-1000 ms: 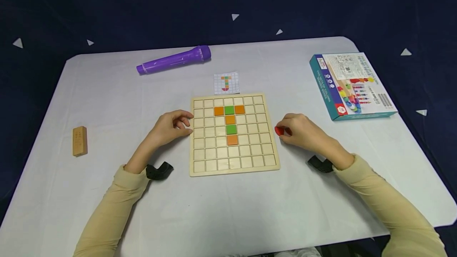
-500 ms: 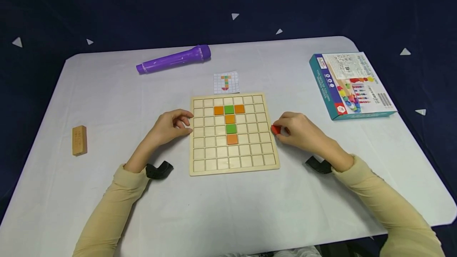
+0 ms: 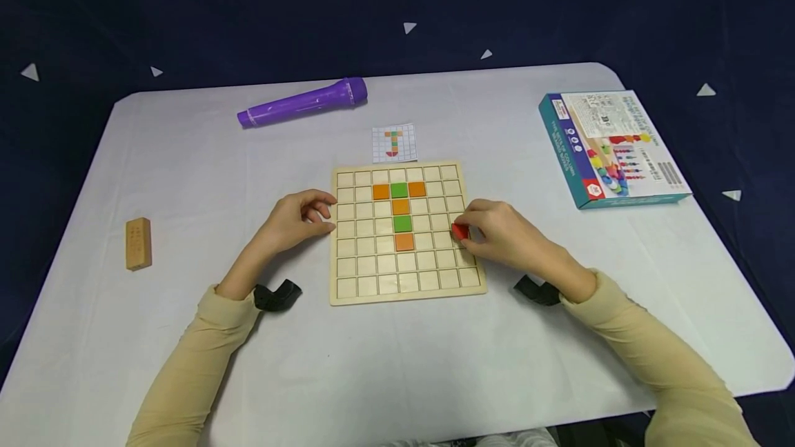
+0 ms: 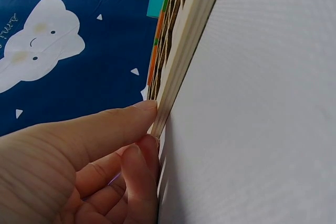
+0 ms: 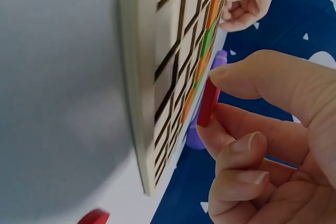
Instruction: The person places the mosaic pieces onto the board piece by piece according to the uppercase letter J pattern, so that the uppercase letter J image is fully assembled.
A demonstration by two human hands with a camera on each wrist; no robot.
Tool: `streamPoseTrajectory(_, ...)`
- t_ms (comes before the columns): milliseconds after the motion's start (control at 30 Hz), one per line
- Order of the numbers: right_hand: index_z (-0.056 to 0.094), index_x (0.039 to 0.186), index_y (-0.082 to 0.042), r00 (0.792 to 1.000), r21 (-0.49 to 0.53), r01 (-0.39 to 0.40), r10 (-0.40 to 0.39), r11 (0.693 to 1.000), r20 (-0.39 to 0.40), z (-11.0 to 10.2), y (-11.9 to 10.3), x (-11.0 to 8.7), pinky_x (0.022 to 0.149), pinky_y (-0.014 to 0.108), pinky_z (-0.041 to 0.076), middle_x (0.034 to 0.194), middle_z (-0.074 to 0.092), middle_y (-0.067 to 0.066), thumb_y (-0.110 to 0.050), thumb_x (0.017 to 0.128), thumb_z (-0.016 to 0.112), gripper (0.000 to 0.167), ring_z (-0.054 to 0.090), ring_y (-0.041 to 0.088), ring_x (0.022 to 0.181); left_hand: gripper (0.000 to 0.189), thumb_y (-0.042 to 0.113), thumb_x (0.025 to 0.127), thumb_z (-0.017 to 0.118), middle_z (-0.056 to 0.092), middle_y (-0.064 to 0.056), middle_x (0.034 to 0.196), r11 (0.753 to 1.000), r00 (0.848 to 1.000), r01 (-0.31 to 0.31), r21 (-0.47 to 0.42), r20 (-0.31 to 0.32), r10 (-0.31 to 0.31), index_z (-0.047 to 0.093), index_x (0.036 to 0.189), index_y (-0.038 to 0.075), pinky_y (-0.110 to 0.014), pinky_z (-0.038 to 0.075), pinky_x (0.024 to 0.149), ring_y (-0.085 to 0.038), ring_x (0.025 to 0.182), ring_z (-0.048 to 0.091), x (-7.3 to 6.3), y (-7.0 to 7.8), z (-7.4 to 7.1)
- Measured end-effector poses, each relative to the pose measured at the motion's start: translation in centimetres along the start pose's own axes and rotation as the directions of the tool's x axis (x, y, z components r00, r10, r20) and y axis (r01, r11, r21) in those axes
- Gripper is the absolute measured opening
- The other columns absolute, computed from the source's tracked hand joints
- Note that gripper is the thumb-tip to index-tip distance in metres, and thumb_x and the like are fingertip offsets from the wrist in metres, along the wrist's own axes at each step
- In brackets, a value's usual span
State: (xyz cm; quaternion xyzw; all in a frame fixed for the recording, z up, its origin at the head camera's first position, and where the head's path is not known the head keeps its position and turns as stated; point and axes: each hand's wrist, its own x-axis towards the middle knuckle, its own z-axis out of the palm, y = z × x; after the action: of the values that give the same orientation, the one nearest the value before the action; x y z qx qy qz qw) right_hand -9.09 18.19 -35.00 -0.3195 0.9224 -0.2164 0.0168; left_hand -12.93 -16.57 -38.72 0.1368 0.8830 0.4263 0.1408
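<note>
A square wooden grid board (image 3: 472,281) lies mid-table, bearing several orange and green square tiles in a T-like pattern, including an orange tile (image 3: 404,243) at the bottom of its stem. The left hand (image 3: 292,221) touches the board's left edge with thumb and fingertips, fingers loosely bent; the left wrist view shows the thumb (image 4: 131,121) right at the edge. Between thumb and fingers the right hand (image 3: 499,230) pinches a flat red tile (image 3: 460,231), over the board's right side. In the right wrist view the red tile (image 5: 208,103) appears edge-on, above the grid.
A pattern card (image 3: 394,144) lies just behind the board. Farther back is a purple microphone (image 3: 304,103). A boxed game (image 3: 621,150) lies at right, a small wooden block (image 3: 139,244) at left. Another red piece (image 5: 94,216) shows in the right wrist view.
The right hand has moved left with the red tile, from beside the board to over its right columns. The left hand has stayed at the board's left edge.
</note>
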Motion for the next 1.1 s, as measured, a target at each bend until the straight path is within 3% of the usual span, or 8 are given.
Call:
streamPoseTrajectory(333,0.071,0.09,-0.001,0.997,0.003,0.074,-0.074,0.997,0.008,0.8,-1.6,0.7,0.061,0.023,0.048,0.083,0.065,0.007,-0.003,0.075,0.069,0.016,0.057,0.013,0.069,0.04,0.009,0.081,0.071,0.062,-0.016,0.094,1.0,1.0,-0.006,0.001,0.007,0.006,0.059,0.118,-0.001,-0.017,0.041,0.066,-0.005,0.07,0.052,0.1,0.1,-0.1)
streamPoseTrajectory(567,0.071,0.085,-0.003,0.992,0.001,0.127,-0.127,0.992,0.002,1.5,-2.7,1.2,0.058,0.018,0.044,0.078,0.063,0.005,-0.004,0.076,0.069,0.009,0.05,0.009,0.064,0.04,0.008,0.081,0.071,0.062,-0.016,0.094,1.0,1.0,-0.008,0.005,0.006,0.007,0.059,0.118,-0.001,-0.017,0.04,0.066,-0.004,0.069,0.052,0.0,0.2,-0.2)
streamPoseTrajectory(733,0.071,0.083,-0.004,0.987,0.008,0.163,-0.163,0.987,-0.002,2.0,-3.4,1.6,0.061,0.018,0.046,0.077,0.062,0.004,-0.003,0.076,0.069,0.008,0.054,0.01,0.067,0.04,0.008,0.081,0.071,0.062,-0.015,0.094,1.0,1.0,-0.004,0.005,0.005,0.004,0.059,0.118,-0.001,-0.018,0.041,0.066,-0.004,0.07,0.052,0.0,0.1,-0.1)
streamPoseTrajectory(1100,0.07,0.082,-0.006,0.98,0.018,0.188,-0.189,0.982,0.057,3.0,-5.4,2.7,0.061,0.017,0.045,0.077,0.061,0.002,-0.006,0.078,0.065,0.006,0.052,0.008,0.064,0.039,0.008,0.08,0.071,0.062,-0.015,0.093,1.0,1.0,-0.007,0.002,0.001,0.007,0.06,0.117,-0.001,-0.017,0.041,0.066,-0.003,0.069,0.052,0.0,0.1,-0.1)
